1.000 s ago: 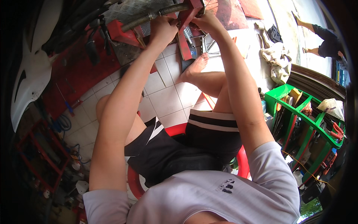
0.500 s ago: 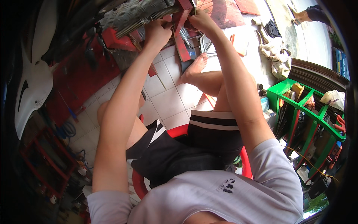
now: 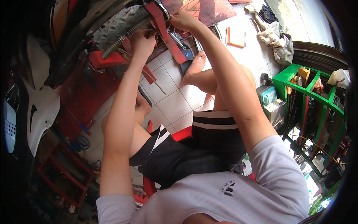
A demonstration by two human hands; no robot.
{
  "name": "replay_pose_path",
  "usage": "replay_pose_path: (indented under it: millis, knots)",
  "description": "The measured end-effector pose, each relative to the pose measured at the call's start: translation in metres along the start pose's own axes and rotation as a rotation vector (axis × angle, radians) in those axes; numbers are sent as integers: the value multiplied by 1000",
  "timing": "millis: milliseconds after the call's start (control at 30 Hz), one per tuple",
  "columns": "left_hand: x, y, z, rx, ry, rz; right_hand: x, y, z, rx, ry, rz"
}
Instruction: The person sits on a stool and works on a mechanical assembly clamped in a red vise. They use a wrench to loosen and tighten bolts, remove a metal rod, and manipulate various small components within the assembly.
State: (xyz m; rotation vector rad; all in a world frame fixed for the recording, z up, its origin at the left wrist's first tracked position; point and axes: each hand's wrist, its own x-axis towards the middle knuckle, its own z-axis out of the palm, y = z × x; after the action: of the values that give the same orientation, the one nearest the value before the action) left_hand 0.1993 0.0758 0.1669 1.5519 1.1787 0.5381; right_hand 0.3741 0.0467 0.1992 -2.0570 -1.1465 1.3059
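Red metal bar (image 3: 166,31) slants at top centre, beside grey tread plate (image 3: 119,26). Left hand (image 3: 143,41) grip closed beneath plate; right hand (image 3: 182,20) grip pinches bar's upper end.

A floor of pale square tiles (image 3: 175,106) carries everything. A red plastic stool (image 3: 179,135) stands on it near its lower middle. Toward the right edge stands a green metal rack (image 3: 298,80), with small boxes (image 3: 270,102) just beside its foot. Crumpled rags (image 3: 276,35) lie near the upper right corner, an orange flat piece (image 3: 236,36) beside them.
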Motion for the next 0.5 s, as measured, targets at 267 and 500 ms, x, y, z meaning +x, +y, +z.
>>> replay_pose_path:
  millis: [267,500]
  knots:
    - [-2,7,1,45,7,9,5,5,-1,-41,0,-15]
    - [0,4,-2,130,-17,3,3,2,-2,-134,-45,11]
